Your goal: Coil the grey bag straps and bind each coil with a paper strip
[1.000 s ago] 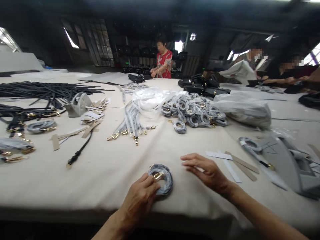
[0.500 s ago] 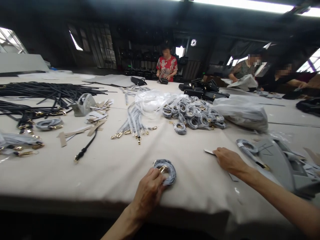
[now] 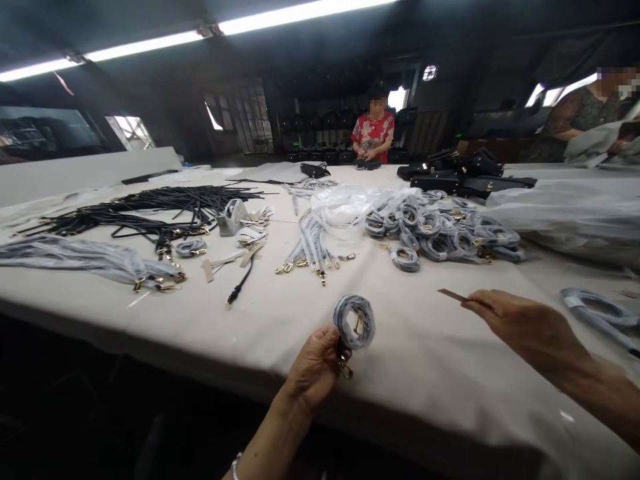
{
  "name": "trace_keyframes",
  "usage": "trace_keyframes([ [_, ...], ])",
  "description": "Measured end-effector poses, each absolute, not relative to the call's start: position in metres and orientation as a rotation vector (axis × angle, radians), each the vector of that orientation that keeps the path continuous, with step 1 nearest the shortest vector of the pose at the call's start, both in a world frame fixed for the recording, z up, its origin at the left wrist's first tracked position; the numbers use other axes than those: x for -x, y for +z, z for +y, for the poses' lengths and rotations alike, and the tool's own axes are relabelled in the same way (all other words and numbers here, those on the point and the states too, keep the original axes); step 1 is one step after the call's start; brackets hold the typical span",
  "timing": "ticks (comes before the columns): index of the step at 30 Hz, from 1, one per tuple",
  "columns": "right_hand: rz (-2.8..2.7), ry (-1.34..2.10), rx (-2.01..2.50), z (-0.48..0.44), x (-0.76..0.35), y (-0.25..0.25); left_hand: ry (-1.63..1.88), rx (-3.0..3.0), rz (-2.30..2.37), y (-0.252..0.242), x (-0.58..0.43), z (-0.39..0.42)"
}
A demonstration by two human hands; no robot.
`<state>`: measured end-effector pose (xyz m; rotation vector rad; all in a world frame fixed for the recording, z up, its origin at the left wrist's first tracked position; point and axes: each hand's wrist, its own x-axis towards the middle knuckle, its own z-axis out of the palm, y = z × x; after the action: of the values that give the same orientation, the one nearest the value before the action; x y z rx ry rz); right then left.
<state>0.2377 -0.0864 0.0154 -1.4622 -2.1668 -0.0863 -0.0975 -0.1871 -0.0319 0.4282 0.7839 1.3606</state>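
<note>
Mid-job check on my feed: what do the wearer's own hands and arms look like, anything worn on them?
The left hand and right hand are ungloved, and no sleeve shows on either forearm. A silvery band, perhaps a bracelet, sits on the left arm at the bottom edge. I can make out no rings.

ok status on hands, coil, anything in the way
Left hand gripping wrapped strap coil, gold clasp below. Right hand pinching thin strip. Pile of coiled straps beyond, clear of both hands.
</note>
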Motion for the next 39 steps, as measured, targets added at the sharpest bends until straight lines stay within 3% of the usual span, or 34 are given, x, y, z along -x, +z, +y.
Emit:
trace_keyframes([
  [6, -2.14, 0.642, 1.179, -0.147, -0.139, 0.036, 1.428, -0.458, 0.743, -0.03, 0.094, -0.196],
  [13, -1.936, 0.87, 1.164, -0.171, -0.089, 0.027, 1.451, -0.676, 0.845, -0.018, 0.085, -0.211],
  [19, -1.814, 1.452, 1.008, -0.175, -0.077, 0.02, 1.357, -0.83, 0.92, -0.023, 0.087, -0.217],
  [25, -1.572, 1.547, 1.177, -0.182, -0.079, -0.011, 1.284, -1.059, 1.12, -0.027, 0.095, -0.211],
  [28, -1.453, 1.453, 1.163, -0.193, -0.085, -0.036, 1.204, -1.132, 1.223, -0.021, 0.097, -0.204],
  [34, -2.216, 0.591, 0.768, -0.198, -0.11, -0.064, 1.043, -1.34, 1.401, -0.01, 0.1, -0.189],
  [39, -2.377, 0.184, 0.519, -0.183, -0.109, -0.053, 0.98, -1.691, 1.53, -0.025, 0.087, -0.183],
])
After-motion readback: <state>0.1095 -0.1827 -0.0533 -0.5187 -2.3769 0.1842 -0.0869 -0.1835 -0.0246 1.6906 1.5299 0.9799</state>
